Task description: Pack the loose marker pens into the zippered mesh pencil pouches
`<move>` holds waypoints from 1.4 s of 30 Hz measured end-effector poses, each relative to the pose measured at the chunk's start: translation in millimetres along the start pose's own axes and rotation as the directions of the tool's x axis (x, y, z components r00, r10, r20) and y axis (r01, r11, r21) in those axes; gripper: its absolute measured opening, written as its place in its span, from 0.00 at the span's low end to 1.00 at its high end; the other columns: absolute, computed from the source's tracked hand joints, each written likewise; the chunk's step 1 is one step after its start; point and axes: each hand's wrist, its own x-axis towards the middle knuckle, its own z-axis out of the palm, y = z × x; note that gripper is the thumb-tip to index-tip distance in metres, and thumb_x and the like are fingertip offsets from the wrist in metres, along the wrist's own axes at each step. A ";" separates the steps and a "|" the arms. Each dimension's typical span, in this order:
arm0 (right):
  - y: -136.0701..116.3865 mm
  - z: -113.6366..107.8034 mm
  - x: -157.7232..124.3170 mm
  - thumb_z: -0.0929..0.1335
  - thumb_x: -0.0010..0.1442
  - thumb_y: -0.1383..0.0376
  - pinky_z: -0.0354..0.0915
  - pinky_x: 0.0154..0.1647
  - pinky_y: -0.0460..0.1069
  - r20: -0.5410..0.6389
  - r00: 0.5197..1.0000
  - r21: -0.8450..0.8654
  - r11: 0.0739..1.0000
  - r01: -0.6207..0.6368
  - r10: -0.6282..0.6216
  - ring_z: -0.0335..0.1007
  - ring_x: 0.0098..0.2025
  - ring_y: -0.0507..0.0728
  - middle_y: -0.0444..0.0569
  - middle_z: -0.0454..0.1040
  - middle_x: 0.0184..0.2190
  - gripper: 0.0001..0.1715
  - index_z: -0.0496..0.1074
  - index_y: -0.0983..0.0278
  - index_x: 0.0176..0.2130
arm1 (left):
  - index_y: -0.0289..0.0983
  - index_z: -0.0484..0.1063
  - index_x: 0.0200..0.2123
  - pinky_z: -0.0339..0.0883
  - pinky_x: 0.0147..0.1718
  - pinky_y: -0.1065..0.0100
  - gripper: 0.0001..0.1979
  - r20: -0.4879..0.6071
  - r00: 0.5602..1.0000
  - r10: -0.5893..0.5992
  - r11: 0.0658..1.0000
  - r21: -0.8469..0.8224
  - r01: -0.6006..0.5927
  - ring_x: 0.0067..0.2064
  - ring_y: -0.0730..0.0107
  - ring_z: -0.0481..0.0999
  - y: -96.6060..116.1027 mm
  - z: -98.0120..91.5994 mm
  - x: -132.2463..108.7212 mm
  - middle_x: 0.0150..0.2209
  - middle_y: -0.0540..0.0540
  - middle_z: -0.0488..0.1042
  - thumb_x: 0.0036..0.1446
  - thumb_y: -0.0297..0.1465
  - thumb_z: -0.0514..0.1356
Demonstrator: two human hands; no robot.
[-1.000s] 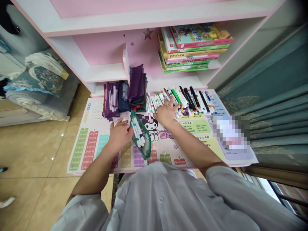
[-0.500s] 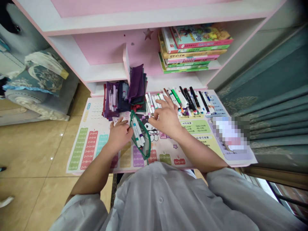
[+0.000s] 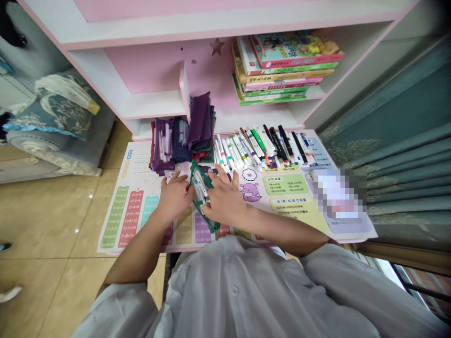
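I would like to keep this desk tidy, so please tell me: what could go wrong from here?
The green-edged pouch seems open between the left hand and right hand; if tilted, its markers might slide out.

The loose markers lie side by side on the desk, so a bump could scatter them.

The piled purple pouch stands high and might topple.
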 end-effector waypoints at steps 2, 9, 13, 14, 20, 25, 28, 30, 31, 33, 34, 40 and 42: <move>-0.6 2.9 2.2 0.64 0.57 0.59 0.38 0.64 0.78 0.027 1.000 -0.027 1.000 -0.004 0.005 0.33 0.73 0.74 0.64 0.55 0.68 0.22 0.80 0.68 0.44 | 0.38 0.78 0.30 0.51 0.62 0.38 0.16 0.006 1.000 -0.010 1.000 -0.001 0.010 0.67 0.50 0.61 1.4 -0.9 0.4 0.57 0.40 0.74 0.61 0.31 0.50; -0.7 14.7 9.6 0.67 0.58 0.58 0.38 0.64 0.79 0.090 0.996 -0.070 0.997 -0.011 0.017 0.33 0.72 0.75 0.66 0.54 0.69 0.21 0.79 0.68 0.45 | 0.38 0.77 0.31 0.51 0.62 0.39 0.16 0.005 1.000 -0.016 1.000 0.000 0.016 0.67 0.52 0.61 0.2 1.3 1.4 0.57 0.41 0.75 0.61 0.31 0.50; -0.3 19.7 10.1 0.67 0.58 0.58 0.39 0.63 0.79 0.061 0.998 -0.056 0.998 -0.002 0.006 0.35 0.72 0.75 0.66 0.56 0.68 0.20 0.80 0.68 0.44 | 0.38 0.78 0.31 0.51 0.62 0.39 0.16 0.001 1.000 -0.013 1.000 0.001 0.013 0.67 0.51 0.61 -0.9 2.2 1.8 0.57 0.41 0.75 0.61 0.31 0.50; 0.4 19.1 10.4 0.67 0.58 0.59 0.40 0.63 0.79 0.049 0.999 -0.049 0.999 0.000 0.002 0.36 0.72 0.75 0.66 0.57 0.67 0.20 0.80 0.67 0.43 | 0.38 0.78 0.31 0.51 0.62 0.39 0.16 -0.001 1.000 -0.011 1.000 -0.002 0.011 0.67 0.51 0.62 -0.9 2.0 1.8 0.57 0.40 0.75 0.60 0.31 0.50; 25.9 7.1 29.1 0.65 0.59 0.59 0.44 0.64 0.75 -0.202 0.970 0.063 0.990 -0.125 0.136 0.42 0.70 0.73 0.57 0.61 0.66 0.15 0.80 0.63 0.37 | 0.38 0.78 0.30 0.51 0.62 0.39 0.17 0.015 1.000 -0.005 1.000 -0.010 0.005 0.67 0.51 0.61 1.0 -0.5 1.4 0.57 0.40 0.74 0.60 0.31 0.50; 68.7 15.9 60.9 0.66 0.58 0.61 0.43 0.63 0.77 -0.361 0.860 0.077 0.930 -0.359 0.362 0.37 0.71 0.77 0.61 0.57 0.67 0.17 0.79 0.66 0.42 | 0.38 0.78 0.31 0.52 0.62 0.39 0.17 0.015 1.000 -0.021 1.000 -0.007 0.021 0.67 0.51 0.62 1.1 0.2 1.9 0.56 0.40 0.75 0.61 0.31 0.49; 83.9 27.2 71.2 0.67 0.58 0.60 0.42 0.63 0.78 -0.355 0.847 0.054 0.913 -0.404 0.396 0.35 0.71 0.78 0.63 0.56 0.67 0.19 0.78 0.67 0.44 | 0.38 0.78 0.31 0.52 0.62 0.40 0.17 0.018 1.000 -0.021 1.000 -0.004 0.021 0.67 0.52 0.61 0.1 1.2 2.3 0.57 0.41 0.75 0.61 0.31 0.49; 88.4 33.3 73.8 0.67 0.58 0.59 0.42 0.62 0.78 -0.357 0.848 0.036 0.913 -0.406 0.391 0.35 0.71 0.78 0.63 0.56 0.67 0.20 0.78 0.68 0.45 | 0.38 0.77 0.31 0.52 0.62 0.40 0.17 0.016 1.000 -0.018 1.000 -0.001 0.018 0.67 0.52 0.61 -0.2 1.7 2.3 0.57 0.41 0.75 0.61 0.31 0.49; 89.5 35.6 74.4 0.67 0.57 0.59 0.41 0.62 0.79 -0.358 0.848 0.029 0.913 -0.407 0.390 0.35 0.71 0.79 0.64 0.56 0.67 0.20 0.78 0.68 0.45 | 0.38 0.77 0.31 0.52 0.62 0.40 0.17 0.015 1.000 -0.017 1.000 0.001 0.017 0.67 0.52 0.61 -0.2 1.9 2.3 0.57 0.41 0.75 0.61 0.31 0.49; 90.5 38.5 75.1 0.67 0.57 0.60 0.41 0.61 0.79 -0.354 0.848 0.021 0.910 -0.414 0.394 0.36 0.71 0.80 0.64 0.56 0.67 0.20 0.78 0.68 0.44 | 0.38 0.77 0.30 0.52 0.62 0.39 0.17 0.015 1.000 -0.014 1.000 0.002 0.014 0.67 0.52 0.61 -0.1 2.1 2.3 0.57 0.41 0.75 0.62 0.31 0.49; 90.7 39.1 75.4 0.67 0.57 0.60 0.42 0.61 0.79 -0.349 0.849 0.019 0.909 -0.417 0.397 0.36 0.70 0.80 0.65 0.56 0.67 0.20 0.78 0.69 0.44 | 0.38 0.77 0.30 0.52 0.62 0.39 0.17 0.016 1.000 -0.012 1.000 0.002 0.012 0.67 0.51 0.62 0.0 2.1 2.3 0.56 0.41 0.75 0.62 0.31 0.49; 88.7 36.3 77.0 0.67 0.57 0.60 0.43 0.61 0.79 -0.312 0.854 -0.028 0.894 -0.448 0.418 0.39 0.70 0.80 0.63 0.56 0.67 0.21 0.77 0.69 0.46 | 0.37 0.77 0.31 0.51 0.62 0.38 0.17 0.022 1.000 -0.015 1.000 -0.005 0.015 0.67 0.51 0.61 -0.2 2.0 2.2 0.56 0.40 0.75 0.62 0.31 0.49; 87.8 35.2 77.6 0.68 0.56 0.60 0.45 0.60 0.79 -0.310 0.848 -0.050 0.883 -0.467 0.431 0.38 0.70 0.80 0.63 0.54 0.68 0.22 0.76 0.69 0.48 | 0.37 0.77 0.31 0.51 0.62 0.38 0.17 0.017 1.000 -0.015 1.000 -0.007 0.015 0.67 0.51 0.61 -0.4 2.4 2.6 0.56 0.40 0.75 0.62 0.31 0.49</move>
